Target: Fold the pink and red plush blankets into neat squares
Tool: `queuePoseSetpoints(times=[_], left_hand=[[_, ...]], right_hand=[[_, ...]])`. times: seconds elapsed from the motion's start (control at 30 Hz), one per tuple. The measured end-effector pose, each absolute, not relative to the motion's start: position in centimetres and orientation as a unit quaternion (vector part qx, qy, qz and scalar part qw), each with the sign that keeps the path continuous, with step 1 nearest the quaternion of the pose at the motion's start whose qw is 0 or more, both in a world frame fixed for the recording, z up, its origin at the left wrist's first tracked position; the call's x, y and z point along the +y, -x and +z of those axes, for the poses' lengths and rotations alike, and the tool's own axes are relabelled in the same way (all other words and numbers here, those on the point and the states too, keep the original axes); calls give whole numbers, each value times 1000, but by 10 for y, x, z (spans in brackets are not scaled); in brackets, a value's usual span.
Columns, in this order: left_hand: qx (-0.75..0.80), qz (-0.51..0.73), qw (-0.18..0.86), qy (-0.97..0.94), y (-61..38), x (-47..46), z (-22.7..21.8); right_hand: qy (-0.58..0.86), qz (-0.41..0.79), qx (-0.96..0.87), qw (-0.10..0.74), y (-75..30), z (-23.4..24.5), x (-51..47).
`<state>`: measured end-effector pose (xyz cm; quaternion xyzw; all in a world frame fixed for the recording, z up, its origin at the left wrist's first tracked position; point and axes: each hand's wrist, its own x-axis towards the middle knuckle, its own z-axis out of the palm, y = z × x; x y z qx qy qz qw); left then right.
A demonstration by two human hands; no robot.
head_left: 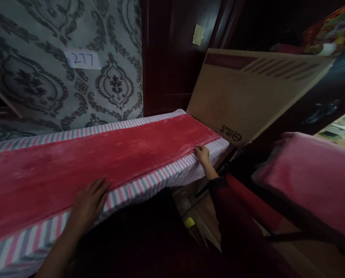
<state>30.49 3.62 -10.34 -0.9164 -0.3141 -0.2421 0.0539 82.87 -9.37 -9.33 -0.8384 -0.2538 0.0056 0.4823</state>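
Note:
A long strip of red plush cloth point(123, 148) lies flat over a pink, grey and white striped sheet point(149, 181). At the cloth's near edge, toward the left, my left hand point(88, 200) rests palm down with its fingers stretched out on the plush. Farther right along that edge, close to the far end, my right hand point(202, 153) pinches the red cloth's border. The fingertips of this hand are partly hidden by the hand itself. The striped sheet shows along both long sides of the cloth and hangs down in front.
A large cardboard box panel point(236, 96) leans at the far end of the cloth. Patterned wallpaper point(114, 85) with a paper marked 277 point(84, 60) and a dark red door point(172, 58) stand behind. To the right is a pink-covered seat point(320, 181).

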Motion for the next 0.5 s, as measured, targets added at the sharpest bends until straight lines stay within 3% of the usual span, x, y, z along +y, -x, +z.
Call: queuePoseSetpoints(times=[0.5], left_hand=[[-301, -263, 51, 915, -304, 41, -106]], right_hand=[[895, -16, -196, 399, -838, -98, -78]])
